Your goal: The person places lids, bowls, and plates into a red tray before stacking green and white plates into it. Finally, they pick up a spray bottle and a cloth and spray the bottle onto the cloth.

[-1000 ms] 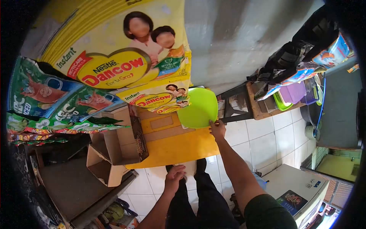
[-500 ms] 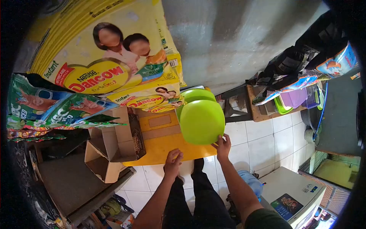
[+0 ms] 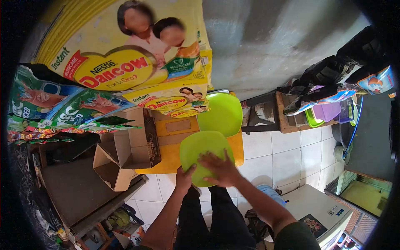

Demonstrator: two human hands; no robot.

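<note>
A bright green square plate (image 3: 202,146) with rounded corners is held in front of my body, over the near edge of the yellow table (image 3: 166,162). My left hand (image 3: 183,178) grips its lower left rim, with the thumb on top. Fingers spread, my right hand (image 3: 220,168) rests on the plate's upper face. A second green plate (image 3: 221,113) lies farther back on the table, partly covered by hanging yellow sachets.
Yellow Dancow sachets (image 3: 112,68) hang close at the upper left, beside green drink sachets (image 3: 68,104). An opened cardboard box (image 3: 121,162) stands left of the table. On the right are a wooden bench (image 3: 287,114) with plastic containers and a white fridge (image 3: 321,208).
The upper green plate has come off the other one and moved toward me. My left hand has taken its rim, and my right hand has shifted from the edge onto its face.
</note>
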